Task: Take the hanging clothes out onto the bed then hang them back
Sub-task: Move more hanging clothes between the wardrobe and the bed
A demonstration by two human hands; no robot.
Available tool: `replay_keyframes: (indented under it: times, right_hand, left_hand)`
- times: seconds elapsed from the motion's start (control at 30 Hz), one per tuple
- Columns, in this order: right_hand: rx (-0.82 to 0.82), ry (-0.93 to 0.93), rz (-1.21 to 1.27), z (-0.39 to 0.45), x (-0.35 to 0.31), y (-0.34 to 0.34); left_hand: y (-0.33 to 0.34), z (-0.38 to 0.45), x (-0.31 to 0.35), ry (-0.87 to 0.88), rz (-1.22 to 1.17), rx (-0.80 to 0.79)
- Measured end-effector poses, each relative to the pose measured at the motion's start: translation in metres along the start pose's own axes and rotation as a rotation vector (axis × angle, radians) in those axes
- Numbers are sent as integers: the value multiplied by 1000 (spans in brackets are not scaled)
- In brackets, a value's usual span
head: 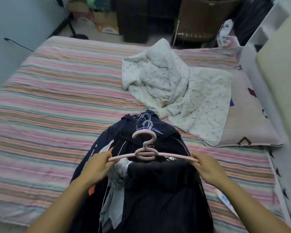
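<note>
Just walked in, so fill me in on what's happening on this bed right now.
A person is standing over the striped bed, holding a pink hanger by its two ends, left hand on one tip and right hand on the other. Under it lies a pile of dark clothes, with more hangers sticking out at the far end of the pile. A crumpled white quilt sits beyond. The clothes are on the bed and nothing is hung back yet.
</note>
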State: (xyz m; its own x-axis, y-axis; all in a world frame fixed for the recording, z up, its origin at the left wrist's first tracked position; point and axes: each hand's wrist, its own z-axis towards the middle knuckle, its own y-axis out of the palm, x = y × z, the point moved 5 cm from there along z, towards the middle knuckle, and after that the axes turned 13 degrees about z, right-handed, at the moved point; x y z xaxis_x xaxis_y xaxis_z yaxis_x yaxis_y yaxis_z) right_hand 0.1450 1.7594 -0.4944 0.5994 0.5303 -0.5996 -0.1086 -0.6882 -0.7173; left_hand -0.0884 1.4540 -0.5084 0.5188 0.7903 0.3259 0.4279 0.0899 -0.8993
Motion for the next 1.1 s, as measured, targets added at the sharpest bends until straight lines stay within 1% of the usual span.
replay_keyframes:
  times: [0.07, 0.13, 0.2, 0.23, 0.3, 0.37, 0.43, 0.53, 0.63, 0.7, 0.8, 0.9, 1.0, 1.1]
  right_hand:
    - [8, 14, 95, -20, -24, -29]
    - [-47, 5, 213, -44, -54, -56]
    - [-130, -46, 247, -75, -88, -78]
    - [-145, -80, 246, -92, -104, -88]
    - [-115, -159, 234, -124, -134, -107]
    - [-42, -288, 214, -153, -163, -124]
    - [-8, -407, 270, -176, -194, -138]
    - [-86, -505, 394, -206, -238, -150]
    - [-127, -581, 505, -232, -273, -164]
    - [-163, -681, 499, -249, -298, -168]
    - [-278, -828, 499, -272, -331, -166]
    - [-370, -932, 540, -296, -366, -159]
    - [-479, -1046, 503, -322, -402, -140]
    - [-622, -1155, 428, -354, -436, -110]
  left_hand:
    - [-47, -31, 11, -17, -36, 23]
    - [-90, -66, 21, -19, -145, 28]
    - [-127, -103, 24, -5, -398, 42]
    - [-144, -122, 24, 1, -516, 55]
    - [-178, -160, 25, 18, -677, 91]
    - [-210, -197, 26, 38, -765, 144]
    - [-245, -232, 29, 58, -756, 247]
    - [-292, -287, 35, 80, -671, 450]
    - [-320, -350, 39, 23, -653, 645]
    - [-328, -392, 43, -18, -664, 748]
    - [-334, -456, 49, -94, -654, 902]
    - [-334, -521, 55, -195, -609, 1039]
    - [-329, -588, 62, -307, -574, 1191]
    - [-319, -647, 69, -411, -480, 1283]
